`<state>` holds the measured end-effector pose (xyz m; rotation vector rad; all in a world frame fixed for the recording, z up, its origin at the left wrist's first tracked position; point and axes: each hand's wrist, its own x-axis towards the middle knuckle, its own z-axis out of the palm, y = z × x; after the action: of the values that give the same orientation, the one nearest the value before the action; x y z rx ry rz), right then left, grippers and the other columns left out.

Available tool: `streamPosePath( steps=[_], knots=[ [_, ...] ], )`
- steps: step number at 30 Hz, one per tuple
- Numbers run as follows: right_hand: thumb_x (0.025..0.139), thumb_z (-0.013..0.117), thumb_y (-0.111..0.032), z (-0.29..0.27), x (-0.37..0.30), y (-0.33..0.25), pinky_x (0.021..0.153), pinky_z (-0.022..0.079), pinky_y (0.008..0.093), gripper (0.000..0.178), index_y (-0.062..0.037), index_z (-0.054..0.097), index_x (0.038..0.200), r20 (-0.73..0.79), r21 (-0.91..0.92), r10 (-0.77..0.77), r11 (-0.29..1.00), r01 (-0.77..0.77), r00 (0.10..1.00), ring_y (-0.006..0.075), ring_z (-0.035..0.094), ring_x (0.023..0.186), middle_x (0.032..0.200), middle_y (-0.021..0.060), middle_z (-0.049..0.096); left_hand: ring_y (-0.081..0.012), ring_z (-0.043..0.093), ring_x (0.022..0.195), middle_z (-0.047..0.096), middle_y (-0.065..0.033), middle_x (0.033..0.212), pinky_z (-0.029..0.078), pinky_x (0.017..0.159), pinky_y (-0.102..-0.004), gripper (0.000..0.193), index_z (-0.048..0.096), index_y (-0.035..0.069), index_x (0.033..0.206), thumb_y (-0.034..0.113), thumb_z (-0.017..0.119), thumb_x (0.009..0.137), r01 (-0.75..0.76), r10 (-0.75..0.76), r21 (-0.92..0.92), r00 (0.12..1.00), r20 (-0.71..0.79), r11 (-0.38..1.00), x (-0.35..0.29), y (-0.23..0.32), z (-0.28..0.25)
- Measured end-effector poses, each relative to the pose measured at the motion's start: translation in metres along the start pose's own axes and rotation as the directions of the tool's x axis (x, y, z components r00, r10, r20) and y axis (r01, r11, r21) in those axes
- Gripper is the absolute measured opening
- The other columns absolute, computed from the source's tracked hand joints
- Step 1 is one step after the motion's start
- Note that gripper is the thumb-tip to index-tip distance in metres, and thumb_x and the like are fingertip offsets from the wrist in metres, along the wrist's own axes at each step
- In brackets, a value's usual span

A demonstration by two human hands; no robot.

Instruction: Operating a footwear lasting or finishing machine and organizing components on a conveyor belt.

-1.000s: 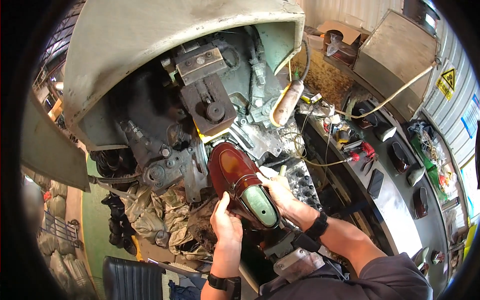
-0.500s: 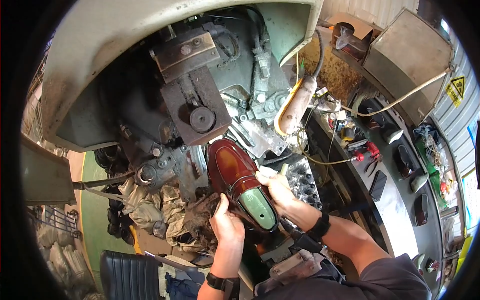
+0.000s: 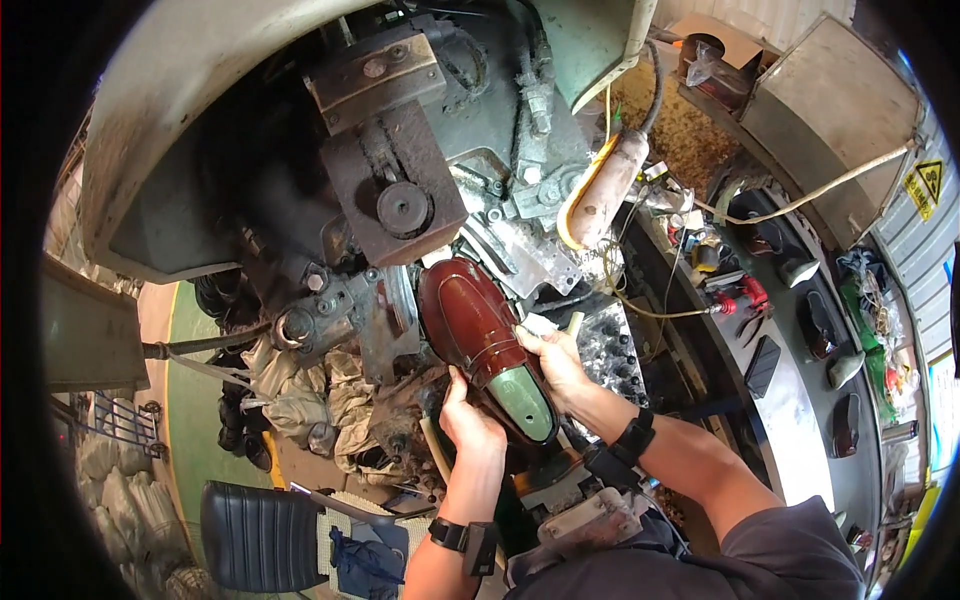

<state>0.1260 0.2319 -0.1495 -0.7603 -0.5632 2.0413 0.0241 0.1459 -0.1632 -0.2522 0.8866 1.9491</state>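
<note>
A glossy reddish-brown loafer sits on a green shoe last, toe pointing away from me under the dark block of a machine. My left hand grips the shoe's left side, thumb up along its edge. On the right side, my right hand holds it near the opening, thumb on top. The fingers beneath the shoe are hidden. A small whitish piece shows by my right thumb; I cannot tell whether it is held.
A lamp with a yellow edge hangs right of the block. Farther right, a conveyor carries several shoes, beside a phone and a red tool. A black chair stands lower left, near cloth bundles.
The shoe has tilted and shifted slightly farther away, toe toward the machine. My left hand has moved a little right along with it. The whole view has shifted slightly.
</note>
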Motion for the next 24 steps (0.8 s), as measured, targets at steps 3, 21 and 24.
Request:
streamPosePath(
  steps=[3,21,24],
  knots=[
    [0.098,0.066,-0.006,-0.003,0.002,0.003,0.078,0.057,0.0291,0.018,-0.0005,0.066,0.115,0.029,0.019,-0.021,1.000,0.020,0.999,0.0137,0.069,0.084,0.101,0.0062,0.073,-0.0266,0.061,0.119,0.066,-0.0089,0.126,0.048,0.104,-0.0439,0.037,0.062,0.004,0.127,0.033,0.054,0.105,-0.024,0.024,-0.031,1.000,0.004,0.999,0.001,-0.008,0.002],
    [0.095,0.072,-0.010,0.003,-0.004,0.004,0.076,0.059,0.0302,0.022,0.0005,0.067,0.114,-0.015,0.004,-0.073,0.997,0.073,0.997,0.0151,0.069,0.088,0.104,0.0078,0.072,-0.0284,0.069,0.103,0.068,-0.0110,0.122,0.057,0.091,-0.0439,0.045,0.061,0.004,0.128,0.041,0.048,0.107,-0.122,0.123,0.027,0.992,-0.018,0.992,0.006,-0.016,0.003],
    [0.095,0.072,-0.012,0.000,-0.005,0.005,0.076,0.059,0.0303,0.021,-0.0001,0.068,0.112,-0.001,0.018,-0.079,0.997,0.079,0.997,0.0147,0.069,0.087,0.103,0.0074,0.073,-0.0262,0.069,0.101,0.069,-0.0112,0.118,0.058,0.089,-0.0432,0.039,0.065,-0.002,0.120,0.033,0.056,0.106,-0.054,0.052,-0.077,0.998,-0.025,0.996,0.001,-0.013,0.005]
  ],
)
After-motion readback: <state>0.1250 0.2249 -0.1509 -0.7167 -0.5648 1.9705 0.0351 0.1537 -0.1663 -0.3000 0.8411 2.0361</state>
